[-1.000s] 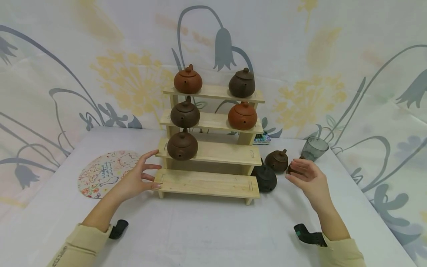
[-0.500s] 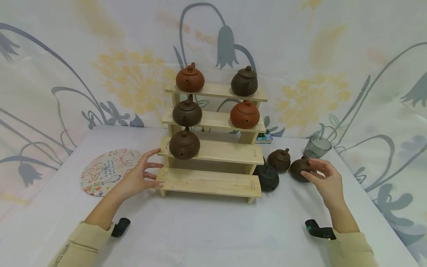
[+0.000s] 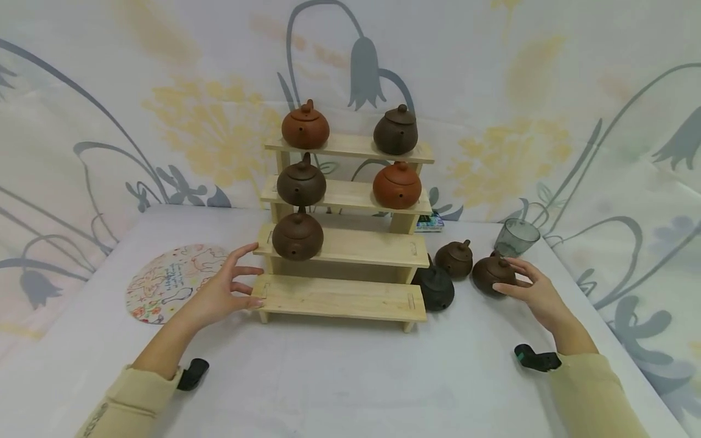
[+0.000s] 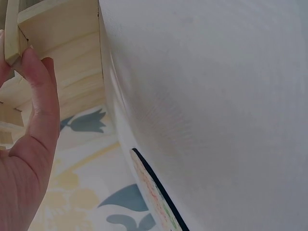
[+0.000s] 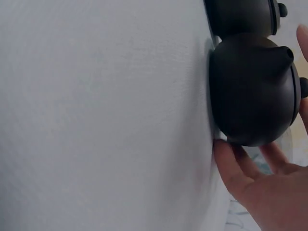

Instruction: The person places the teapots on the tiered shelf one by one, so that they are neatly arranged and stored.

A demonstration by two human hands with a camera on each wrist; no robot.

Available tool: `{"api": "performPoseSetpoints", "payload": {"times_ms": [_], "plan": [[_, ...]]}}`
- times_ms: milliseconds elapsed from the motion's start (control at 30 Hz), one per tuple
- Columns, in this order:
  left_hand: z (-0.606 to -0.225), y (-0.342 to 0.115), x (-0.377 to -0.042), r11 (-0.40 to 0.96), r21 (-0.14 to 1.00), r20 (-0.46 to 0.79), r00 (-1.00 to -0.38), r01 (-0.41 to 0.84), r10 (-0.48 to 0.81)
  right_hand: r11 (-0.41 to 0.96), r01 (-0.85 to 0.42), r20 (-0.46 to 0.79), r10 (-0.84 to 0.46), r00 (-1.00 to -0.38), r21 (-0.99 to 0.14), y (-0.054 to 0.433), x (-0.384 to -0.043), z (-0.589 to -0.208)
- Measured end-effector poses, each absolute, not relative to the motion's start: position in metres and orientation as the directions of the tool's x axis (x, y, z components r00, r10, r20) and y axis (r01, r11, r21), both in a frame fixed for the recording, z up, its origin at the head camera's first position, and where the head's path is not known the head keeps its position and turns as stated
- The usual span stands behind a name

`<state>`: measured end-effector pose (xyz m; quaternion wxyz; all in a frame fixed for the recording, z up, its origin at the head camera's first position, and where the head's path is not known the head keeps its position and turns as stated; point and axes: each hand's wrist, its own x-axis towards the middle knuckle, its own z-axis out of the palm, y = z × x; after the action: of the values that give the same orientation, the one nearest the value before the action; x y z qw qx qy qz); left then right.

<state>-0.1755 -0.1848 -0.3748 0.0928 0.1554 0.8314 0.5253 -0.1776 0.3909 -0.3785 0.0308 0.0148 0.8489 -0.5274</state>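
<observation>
A stepped wooden display stand [image 3: 339, 298] stands mid-table. My left hand [image 3: 219, 295] grips its left end; in the left wrist view, fingers [image 4: 41, 91] lie against the board's end. My right hand [image 3: 539, 298] is around a dark brown teapot [image 3: 491, 274] standing on the table, thumb in front and fingers at its far side. Its spout shows in the right wrist view, with fingers [image 5: 228, 166] low beside the body. Left of it sit another brown teapot [image 3: 454, 258] and a black teapot [image 3: 435, 289], partly behind the stand.
Reddish teapots [image 3: 305, 126] and dark teapots [image 3: 397, 131] occupy the upper three steps. A glass cup [image 3: 516, 237] stands behind the right hand. A round patterned mat [image 3: 164, 283] lies at left, and a small colourful box [image 3: 429, 222] behind the stand.
My right hand has moved right and around the brown teapot, which it hid at first. The left hand stays at the stand's end. The view shifts slightly.
</observation>
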Motion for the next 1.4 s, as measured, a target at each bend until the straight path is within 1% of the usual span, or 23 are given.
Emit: {"api": "performPoseSetpoints", "payload": {"times_ms": [133, 300, 400, 667, 833, 1033, 1300, 1400], "plan": [[-0.375, -0.185, -0.176, 0.382, 0.911, 0.01, -0.933, 0.157, 0.359, 0.476, 0.054, -0.113, -0.097, -0.989, -0.878, 0.395, -0.184, -0.381], [-0.375, -0.184, -0.176, 0.382, 0.911, 0.01, -0.932, 0.158, 0.362, 0.533, -0.029, -0.075, -0.173, -0.982, -0.846, 0.399, -0.191, -0.38], [-0.374, -0.184, -0.176, 0.387, 0.909, 0.005, -0.934, 0.153, 0.358, 0.569, -0.074, -0.047, -0.195, -0.98, -0.819, 0.399, -0.195, -0.382], [-0.373, -0.185, -0.175, 0.386, 0.909, 0.008, -0.935, 0.155, 0.355, 0.674, -0.083, 0.002, -0.12, -0.993, -0.734, 0.391, -0.201, -0.38], [-0.373, -0.185, -0.175, 0.375, 0.913, 0.017, -0.931, 0.163, 0.364, 0.714, -0.06, -0.001, -0.084, -0.996, -0.697, 0.39, -0.201, -0.377], [-0.371, -0.184, -0.174, 0.369, 0.916, 0.016, -0.931, 0.16, 0.364, 0.729, -0.053, 0.01, -0.063, -0.998, -0.682, 0.391, -0.194, -0.371], [-0.371, -0.184, -0.174, 0.383, 0.909, 0.017, -0.932, 0.165, 0.361, 0.724, -0.123, 0.102, -0.073, -0.992, -0.679, 0.379, -0.183, -0.353], [-0.372, -0.184, -0.175, 0.388, 0.908, 0.012, -0.934, 0.16, 0.358, 0.712, -0.133, 0.118, -0.071, -0.991, -0.69, 0.37, -0.179, -0.345]]}}
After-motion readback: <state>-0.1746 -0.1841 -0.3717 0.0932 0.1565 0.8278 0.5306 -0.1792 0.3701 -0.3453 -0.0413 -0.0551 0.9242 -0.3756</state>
